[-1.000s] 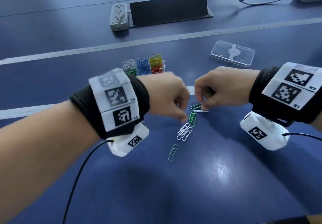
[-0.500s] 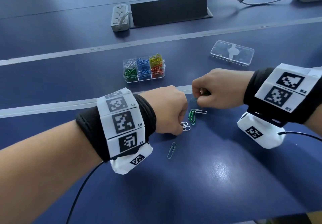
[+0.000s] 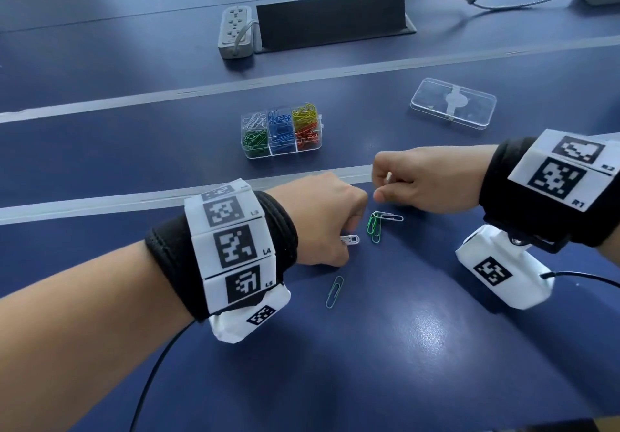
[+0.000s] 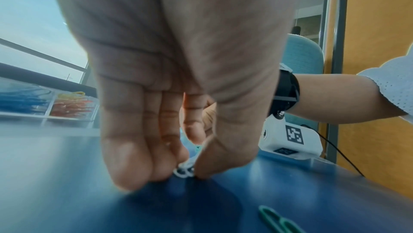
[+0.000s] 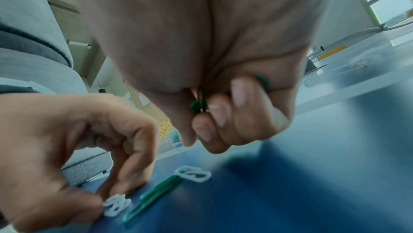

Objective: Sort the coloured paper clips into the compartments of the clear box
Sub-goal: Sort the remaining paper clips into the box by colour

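Observation:
The clear box [image 3: 281, 153] sits mid-table with white, blue, yellow, green and red clips in its compartments. My left hand [image 3: 347, 242] pinches white paper clips [image 3: 350, 239] [image 4: 184, 170] [image 5: 116, 205] against the table. My right hand [image 3: 380, 183] hovers a little above the table, fingers curled round green paper clips [image 5: 200, 100]. Between the hands lie two green clips [image 3: 374, 226] and one white clip [image 3: 391, 216]. A single green clip [image 3: 334, 292] lies nearer to me.
The box's clear lid [image 3: 453, 107] lies to the right of the box. A power strip [image 3: 235, 32] and a black cable cover [image 3: 332, 22] stand at the back. Pale seams [image 3: 167, 193] cross the blue table.
My left hand came down and toward me onto the white clips and pinched them. My right hand picked a green clip off the pile and rose slightly.

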Tool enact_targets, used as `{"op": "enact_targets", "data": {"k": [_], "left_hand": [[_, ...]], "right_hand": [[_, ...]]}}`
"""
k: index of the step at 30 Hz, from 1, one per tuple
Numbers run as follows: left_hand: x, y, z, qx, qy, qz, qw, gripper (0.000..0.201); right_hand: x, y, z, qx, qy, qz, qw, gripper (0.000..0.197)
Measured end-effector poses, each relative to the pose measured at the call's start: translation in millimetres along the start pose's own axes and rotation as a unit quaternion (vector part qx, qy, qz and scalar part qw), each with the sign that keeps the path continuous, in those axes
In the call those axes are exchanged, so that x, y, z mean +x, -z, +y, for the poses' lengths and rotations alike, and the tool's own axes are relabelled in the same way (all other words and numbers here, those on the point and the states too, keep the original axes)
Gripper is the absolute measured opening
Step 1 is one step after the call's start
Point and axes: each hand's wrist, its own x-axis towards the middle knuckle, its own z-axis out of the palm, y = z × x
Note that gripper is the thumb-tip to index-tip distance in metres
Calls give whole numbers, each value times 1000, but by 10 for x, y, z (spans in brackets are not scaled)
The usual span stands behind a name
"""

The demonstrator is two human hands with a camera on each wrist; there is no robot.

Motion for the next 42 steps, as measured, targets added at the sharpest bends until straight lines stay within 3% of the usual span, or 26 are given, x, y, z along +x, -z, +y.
{"op": "enact_targets", "data": {"k": [2,4,9,18,21,25,32,35,42], "left_hand": [[-2,0,-23,-10,7,3,1000,21],[-3,3,-35,-3,10,6,1000,23],[-26,3,-4,12,5,-2,1000,3],[-17,-36,73,91,11,-17,996,11],[-17,-26,55,72,10,-18,997,7],[-36,-26,-1,26,18,-6,999,20],[-30,-26,11,88,9,-21,996,6],[-28,-28,28,101,4,-25,995,18],[-72,17,2,95,20,-21,995,14]], "right_hand": [[1,29,-6,30,12,2,999,8],[18,61,0,63,10,2,998,17],[80,77,23,152,-16,-21,988,24],[247,137,-34,187,-36,-59,980,26],[317,197,-57,182,-43,-77,979,25],[397,304,-83,217,-39,-69,973,15],[490,410,-93,367,-48,-99,924,32],[520,482,-123,362,-18,-109,925,41],[701,737,-406,330,56,-7,942,30]]}}
